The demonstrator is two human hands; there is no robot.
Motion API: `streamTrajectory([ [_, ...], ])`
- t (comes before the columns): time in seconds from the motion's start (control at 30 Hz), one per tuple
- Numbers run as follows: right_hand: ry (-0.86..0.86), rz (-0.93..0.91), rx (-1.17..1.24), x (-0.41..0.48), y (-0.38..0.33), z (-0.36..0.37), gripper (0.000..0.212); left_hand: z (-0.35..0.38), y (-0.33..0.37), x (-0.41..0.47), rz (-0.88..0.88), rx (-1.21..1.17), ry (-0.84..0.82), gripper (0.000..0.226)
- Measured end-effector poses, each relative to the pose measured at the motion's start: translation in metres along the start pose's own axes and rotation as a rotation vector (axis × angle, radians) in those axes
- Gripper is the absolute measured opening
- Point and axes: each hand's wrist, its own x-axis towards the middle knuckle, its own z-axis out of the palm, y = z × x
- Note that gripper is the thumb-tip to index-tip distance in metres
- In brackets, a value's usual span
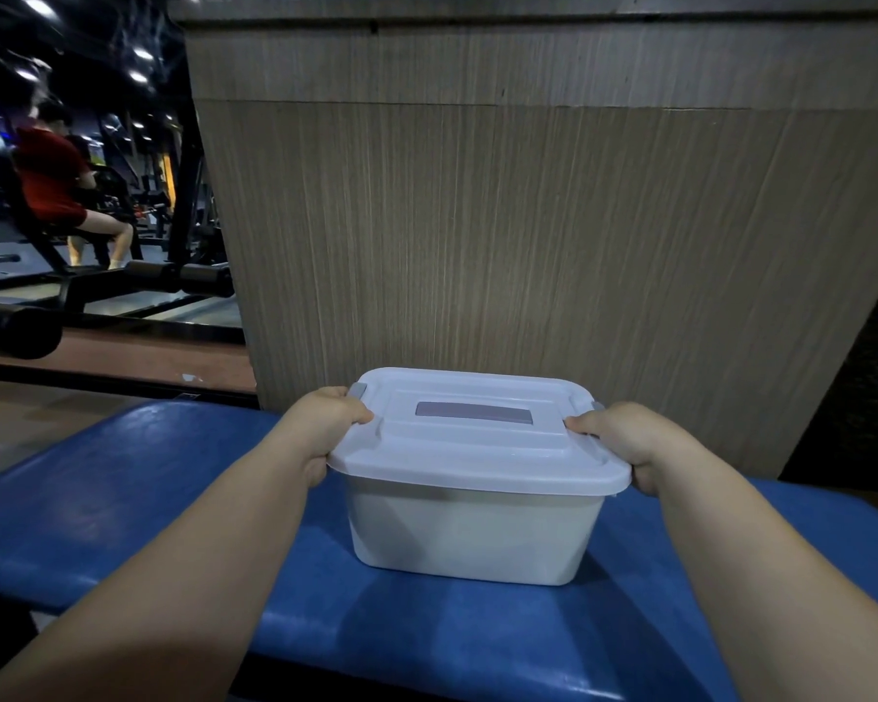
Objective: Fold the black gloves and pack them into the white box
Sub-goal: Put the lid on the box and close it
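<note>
The white box (470,534) stands on a blue padded bench, its white lid (477,448) on top with a grey handle (474,412) lying flat in the middle. My left hand (325,428) grips the box's left end, thumb over the lid edge near a grey clasp. On the opposite end my right hand (624,438) holds the rim the same way, thumb on the lid. No black gloves are in view; the box's inside is hidden by the lid.
The blue bench (173,499) spreads left and right under the box. A tall wood-grain panel (528,220) rises directly behind it. At far left, gym machines (97,286) and a seated person in red (52,179) are in the background.
</note>
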Motion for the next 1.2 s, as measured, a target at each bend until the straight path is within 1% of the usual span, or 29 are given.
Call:
streamTrajectory([
  [0.13, 0.011, -0.005, -0.022, -0.001, -0.001, 0.000, 0.021, 0.000, 0.000, -0.002, -0.004, 0.006, -0.010, 0.031],
  [0.23, 0.010, -0.020, -0.039, -0.002, -0.001, 0.000, 0.019, 0.002, 0.002, -0.003, -0.002, 0.008, -0.006, 0.029],
  [0.27, 0.010, -0.026, -0.047, -0.003, -0.001, 0.000, 0.021, 0.003, 0.002, -0.003, -0.002, 0.010, -0.006, 0.029],
  [0.33, 0.018, -0.038, -0.094, -0.001, -0.002, 0.000, 0.031, 0.003, 0.003, -0.003, -0.004, 0.009, -0.009, 0.030],
  [0.4, 0.026, -0.050, -0.196, 0.002, -0.002, 0.001, 0.039, 0.003, 0.002, -0.003, -0.009, 0.015, -0.011, 0.030],
  [0.47, 0.030, -0.060, -0.267, 0.003, -0.004, 0.002, 0.032, 0.002, 0.002, -0.002, -0.011, 0.021, -0.009, 0.030],
  [0.57, 0.031, -0.060, -0.299, 0.002, -0.005, 0.003, 0.015, 0.002, 0.003, -0.001, 0.001, 0.045, 0.003, 0.028],
  [0.7, 0.038, -0.070, -0.304, 0.000, -0.003, 0.002, 0.010, 0.004, 0.008, -0.004, 0.020, 0.189, 0.010, 0.031],
  [0.83, 0.045, -0.084, -0.281, 0.002, -0.003, 0.001, 0.009, 0.010, 0.019, -0.011, 0.069, 0.445, 0.069, 0.032],
  [0.93, 0.037, -0.081, -0.263, 0.002, -0.002, 0.001, 0.021, 0.014, 0.023, -0.024, 0.093, 0.533, 0.099, 0.037],
  [1.03, 0.007, -0.088, -0.276, 0.002, -0.001, 0.002, 0.024, 0.015, 0.022, -0.029, 0.106, 0.585, 0.114, 0.039],
  [1.13, 0.001, -0.094, -0.269, 0.001, 0.000, -0.003, 0.030, 0.013, 0.022, -0.028, 0.110, 0.611, 0.078, 0.041],
  [1.2, -0.015, -0.104, -0.260, 0.001, 0.001, -0.007, 0.034, 0.009, 0.019, -0.022, 0.105, 0.543, 0.019, 0.041],
])
